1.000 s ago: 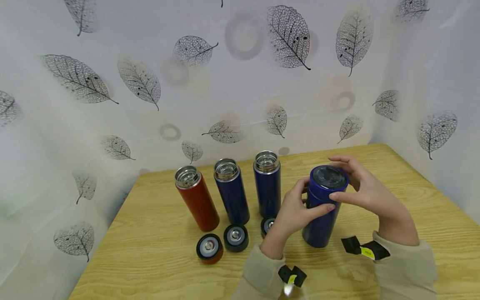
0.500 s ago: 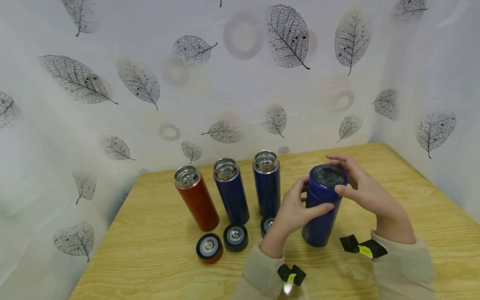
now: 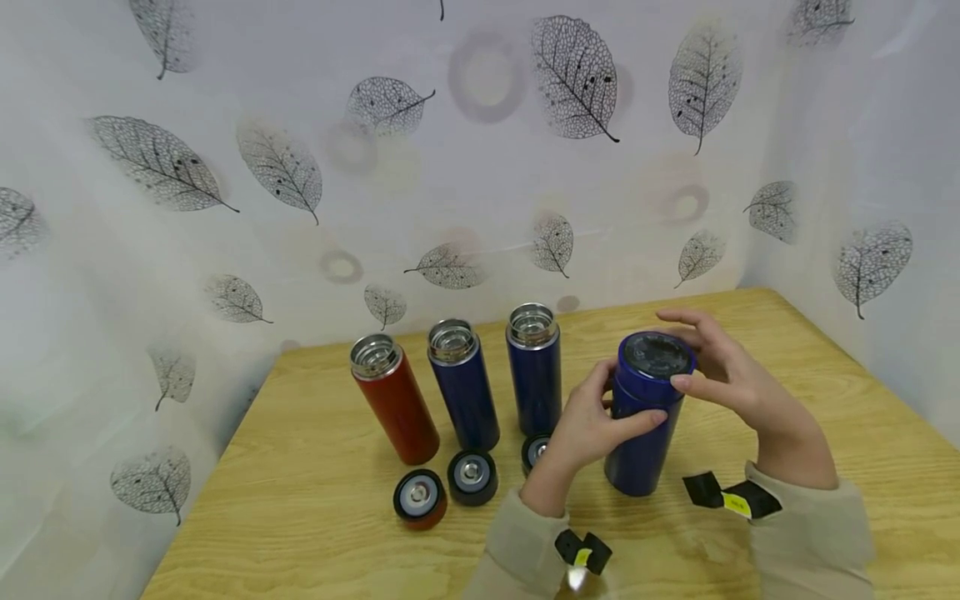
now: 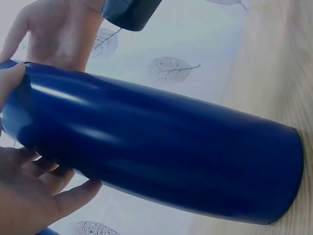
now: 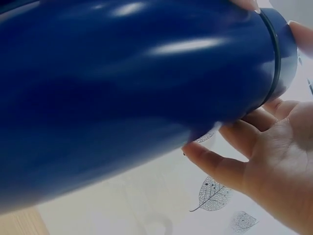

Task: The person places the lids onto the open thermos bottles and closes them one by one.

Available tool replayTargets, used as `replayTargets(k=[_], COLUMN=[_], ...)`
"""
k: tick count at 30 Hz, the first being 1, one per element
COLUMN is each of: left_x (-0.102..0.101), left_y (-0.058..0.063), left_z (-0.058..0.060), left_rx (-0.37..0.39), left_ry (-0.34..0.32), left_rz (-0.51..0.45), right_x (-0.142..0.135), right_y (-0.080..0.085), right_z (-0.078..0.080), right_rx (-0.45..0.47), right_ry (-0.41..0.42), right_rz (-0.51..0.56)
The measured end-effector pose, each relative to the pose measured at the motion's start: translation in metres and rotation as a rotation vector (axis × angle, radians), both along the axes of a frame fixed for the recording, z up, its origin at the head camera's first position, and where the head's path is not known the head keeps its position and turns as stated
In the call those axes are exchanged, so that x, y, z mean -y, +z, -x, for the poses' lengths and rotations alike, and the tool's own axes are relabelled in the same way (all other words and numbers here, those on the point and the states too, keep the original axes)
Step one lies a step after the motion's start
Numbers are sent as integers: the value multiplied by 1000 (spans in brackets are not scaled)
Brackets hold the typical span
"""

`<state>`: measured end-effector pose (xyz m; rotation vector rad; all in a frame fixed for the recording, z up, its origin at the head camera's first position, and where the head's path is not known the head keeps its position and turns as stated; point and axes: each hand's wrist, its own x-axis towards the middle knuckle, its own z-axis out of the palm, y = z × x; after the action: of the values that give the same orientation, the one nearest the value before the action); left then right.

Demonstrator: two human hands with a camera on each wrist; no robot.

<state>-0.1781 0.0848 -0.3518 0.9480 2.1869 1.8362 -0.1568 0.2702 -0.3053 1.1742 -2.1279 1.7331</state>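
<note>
A blue thermos (image 3: pixel 637 462) with a dark-topped blue lid (image 3: pixel 656 357) stands upright on the table at the right. My left hand (image 3: pixel 588 421) grips its upper body from the left, thumb across the front and fingers behind. From the other side my right hand (image 3: pixel 738 379) holds the lid, its thumb on the near rim and index finger raised at the back. The left wrist view shows the glossy thermos body (image 4: pixel 161 142) reaching down to the wood. A thin dark seam (image 5: pixel 275 58) between lid and body shows in the right wrist view.
Left of the hands stand a red thermos (image 3: pixel 396 408) and two blue ones, a nearer blue one (image 3: pixel 465 396) and another blue one (image 3: pixel 536 375), all lidless. Before them lie a red lid (image 3: pixel 420 500), a dark lid (image 3: pixel 472 477) and a partly hidden lid (image 3: pixel 534 450). A leaf-print curtain (image 3: pixel 480 183) backs the table.
My right thumb has slid a little to the right around the lid's near rim. The left hand keeps its grip, and the thermos stays in place.
</note>
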Motion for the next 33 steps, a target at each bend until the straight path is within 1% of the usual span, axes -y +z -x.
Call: replayTargets(k=[2,5,9,13,16,18,20,22,25,27,29,33], left_x=[1,0,0,0,1,1,1,1,1,3,5,10], left_y=[0,-1,-3,-3,-2,-2,-2,-2,-1,4,12,27], left_z=[0,0,0,0,0,1,2,3,2,0,-4,-13], left_rx=[-2,-6,-3,-3,-17,-29,-33,-31,-32,-35,-35,-21], left_ry=[-2,-5,9,22,18,17,16,14,-7,-24,-43,-59], left_rz=[-7,-14,-5,6,11,21,31,34,22,13,3,-8], right_x=[0,1,3,7,8,8,7,5,4,3,4,4], right_y=[0,0,0,0,1,1,0,-1,-2,-2,-2,-1], right_z=[-1,-4,-5,-4,-3,-3,-3,-2,1,2,2,1], right_rx=[3,6,7,11,19,23,7,-18,-51,-49,-42,-33], right_ry=[-44,-130,-235,-291,-306,-297,-256,-193,-68,-15,18,22], right_rz=[-18,-72,-141,-172,-192,-200,-187,-162,-90,-59,-36,-27])
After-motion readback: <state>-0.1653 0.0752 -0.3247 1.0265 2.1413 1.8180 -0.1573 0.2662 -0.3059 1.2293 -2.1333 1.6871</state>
